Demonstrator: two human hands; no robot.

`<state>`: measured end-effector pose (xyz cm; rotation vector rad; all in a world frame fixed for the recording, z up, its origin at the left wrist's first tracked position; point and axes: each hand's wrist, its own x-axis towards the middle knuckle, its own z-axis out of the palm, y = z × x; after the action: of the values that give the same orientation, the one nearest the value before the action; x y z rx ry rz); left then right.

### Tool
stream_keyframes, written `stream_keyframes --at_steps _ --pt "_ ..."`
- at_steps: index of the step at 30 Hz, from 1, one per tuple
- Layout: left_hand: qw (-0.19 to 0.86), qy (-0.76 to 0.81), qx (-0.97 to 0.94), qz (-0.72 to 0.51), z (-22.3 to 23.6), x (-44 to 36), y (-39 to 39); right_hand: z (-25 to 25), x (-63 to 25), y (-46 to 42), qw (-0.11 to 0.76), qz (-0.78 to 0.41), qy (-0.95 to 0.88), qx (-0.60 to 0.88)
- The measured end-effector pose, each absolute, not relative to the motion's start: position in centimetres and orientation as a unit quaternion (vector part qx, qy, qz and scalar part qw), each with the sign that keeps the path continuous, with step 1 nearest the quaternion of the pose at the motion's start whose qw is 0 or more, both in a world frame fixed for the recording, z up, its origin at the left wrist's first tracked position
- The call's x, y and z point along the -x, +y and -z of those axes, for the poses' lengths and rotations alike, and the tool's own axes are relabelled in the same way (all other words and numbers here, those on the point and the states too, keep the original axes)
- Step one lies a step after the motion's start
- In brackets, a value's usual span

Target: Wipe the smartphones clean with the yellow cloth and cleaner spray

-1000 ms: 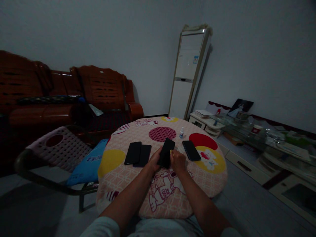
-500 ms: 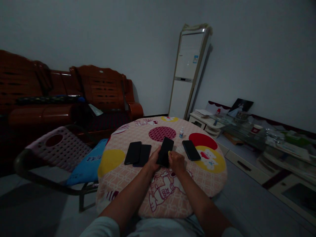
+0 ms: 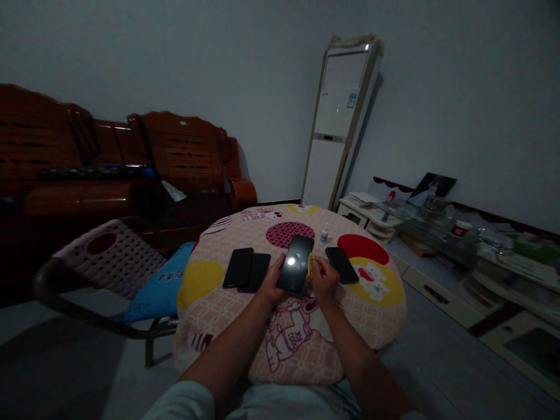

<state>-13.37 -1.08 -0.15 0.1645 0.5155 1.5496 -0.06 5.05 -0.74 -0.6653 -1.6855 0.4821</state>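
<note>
My left hand (image 3: 273,281) is closed on the left edge of a black smartphone (image 3: 296,265), held tilted over the table; a bright light reflects in its screen. A small yellow cloth (image 3: 311,265) is pinched in my right hand (image 3: 325,281), at the phone's right edge. Two dark phones lie to the left, one phone (image 3: 238,268) partly over the other phone (image 3: 256,273). Beyond my right hand lies another black phone (image 3: 342,265). A small white bottle (image 3: 324,233) with a blue label stands upright further back.
A patterned cloth covers the round table (image 3: 245,233). At the left is a woven chair (image 3: 109,251) with a blue cushion (image 3: 161,286). A wooden sofa (image 3: 184,151) stands behind, a tall white air conditioner (image 3: 335,122) in the corner, and a cluttered low cabinet (image 3: 431,286) at the right.
My right hand has moved right, from over the phone's screen to its edge, and the yellow cloth shows more. The held phone has tilted, and its screen now reflects light. The view has shifted slightly.
</note>
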Motion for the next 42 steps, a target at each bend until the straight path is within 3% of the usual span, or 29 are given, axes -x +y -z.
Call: stream_keyframes --at_steps 18,30,37,42 --pt "0.697 0.189 -0.146 -0.676 -0.1 13.1 -1.5 1.2 -0.3 5.3 0.612 -0.237 -0.689 0.307" --pt "0.578 0.302 -0.238 -0.720 -0.1 12.4 -1.6 1.3 -0.4 5.5 0.612 -0.189 -0.710 0.292" --pt "0.539 0.337 -0.262 -0.726 0.3 12.7 -1.1 2.7 0.2 4.9 0.515 -0.092 -0.812 0.260" --pt "0.575 0.345 -0.205 -0.713 0.4 12.4 -1.0 2.7 0.2 4.6 0.427 -0.047 -0.859 0.279"
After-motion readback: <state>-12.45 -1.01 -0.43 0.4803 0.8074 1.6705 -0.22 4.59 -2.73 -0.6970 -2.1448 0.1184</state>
